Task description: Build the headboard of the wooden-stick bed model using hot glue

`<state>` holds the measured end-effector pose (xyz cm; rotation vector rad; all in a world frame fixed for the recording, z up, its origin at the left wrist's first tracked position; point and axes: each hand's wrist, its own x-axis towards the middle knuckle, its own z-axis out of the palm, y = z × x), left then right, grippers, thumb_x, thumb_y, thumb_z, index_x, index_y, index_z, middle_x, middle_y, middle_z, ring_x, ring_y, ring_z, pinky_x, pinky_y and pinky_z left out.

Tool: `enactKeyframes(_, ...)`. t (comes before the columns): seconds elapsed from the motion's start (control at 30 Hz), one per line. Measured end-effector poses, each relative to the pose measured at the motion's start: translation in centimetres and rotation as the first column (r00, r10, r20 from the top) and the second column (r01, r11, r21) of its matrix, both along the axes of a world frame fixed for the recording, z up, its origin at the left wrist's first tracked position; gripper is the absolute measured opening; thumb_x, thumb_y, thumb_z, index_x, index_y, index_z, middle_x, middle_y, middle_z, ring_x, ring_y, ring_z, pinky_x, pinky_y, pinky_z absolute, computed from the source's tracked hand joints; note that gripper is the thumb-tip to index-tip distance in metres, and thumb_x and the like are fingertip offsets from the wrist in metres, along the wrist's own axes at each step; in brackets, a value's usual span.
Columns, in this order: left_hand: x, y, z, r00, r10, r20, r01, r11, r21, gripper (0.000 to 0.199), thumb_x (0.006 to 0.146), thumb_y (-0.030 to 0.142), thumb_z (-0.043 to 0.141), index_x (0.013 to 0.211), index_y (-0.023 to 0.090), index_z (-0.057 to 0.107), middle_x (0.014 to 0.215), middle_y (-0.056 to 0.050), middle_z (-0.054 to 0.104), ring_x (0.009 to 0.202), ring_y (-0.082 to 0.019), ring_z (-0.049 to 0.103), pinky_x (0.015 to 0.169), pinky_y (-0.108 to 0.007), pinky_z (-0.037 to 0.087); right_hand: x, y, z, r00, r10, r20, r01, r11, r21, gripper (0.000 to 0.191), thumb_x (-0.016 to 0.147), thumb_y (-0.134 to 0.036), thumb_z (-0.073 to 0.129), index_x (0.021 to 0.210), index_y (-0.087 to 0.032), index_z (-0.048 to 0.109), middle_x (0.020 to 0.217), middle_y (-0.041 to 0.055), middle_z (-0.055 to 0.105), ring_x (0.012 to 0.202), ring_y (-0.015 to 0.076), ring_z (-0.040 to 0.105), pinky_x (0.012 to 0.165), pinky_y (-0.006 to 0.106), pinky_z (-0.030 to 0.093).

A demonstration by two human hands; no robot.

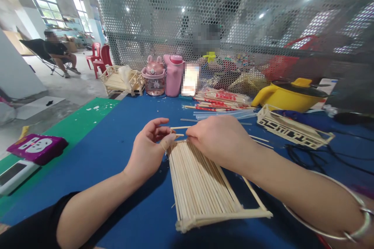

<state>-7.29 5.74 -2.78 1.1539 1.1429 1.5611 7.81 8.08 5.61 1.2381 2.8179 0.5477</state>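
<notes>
A panel of pale wooden sticks, laid side by side in a stick frame, lies on the blue tabletop in front of me. My left hand is at its far left corner, thumb and fingers pinched on thin wooden sticks whose ends poke out to the right. Over the far edge, my right hand is closed with its fingertips at the end of a thin wooden stick that spans the gap between my hands. The back of the right hand hides most of its fingers and part of the panel.
Behind are bundled sticks in red wrappers, clear glue sticks, a pink bottle and a pink-lidded jar. A yellow pot and a small stick-built piece stand right. A purple pack lies left. A person sits far left.
</notes>
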Motion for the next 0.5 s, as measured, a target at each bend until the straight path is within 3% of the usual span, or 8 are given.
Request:
enactKeyframes(0.2, -0.13, -0.02, -0.06, 1.0, -0.022, 0.002, 0.022, 1.0, -0.008, 0.033, 0.072, 0.017, 0.066, 0.102, 0.018, 0.053, 0.074, 0.004, 0.06, 0.068, -0.009, 0.058, 0.066, -0.024, 0.047, -1.08, -0.17, -0.2, 0.997, 0.003, 0.077, -0.004, 1.0, 0.021, 0.016, 0.078, -0.013, 0.057, 0.07, -0.02, 0.069, 0.066, 0.0045, 0.071, 0.06, 0.0211, 0.066, 0.044, 0.027, 0.019)
enactKeyframes(0.5, -0.08, -0.12, -0.02, 1.0, -0.029, 0.005, 0.029, 1.0, -0.002, 0.03, 0.072, 0.017, 0.064, 0.1, 0.018, 0.054, 0.075, 0.004, 0.059, 0.068, -0.009, 0.057, 0.063, -0.023, 0.047, -0.76, -0.07, -0.71, 1.0, 0.005, 0.016, -0.006, 0.999, 0.051, 0.018, 0.081, -0.019, 0.055, 0.068, -0.021, 0.068, 0.066, 0.0029, 0.071, 0.059, 0.021, 0.065, 0.044, 0.027, 0.017)
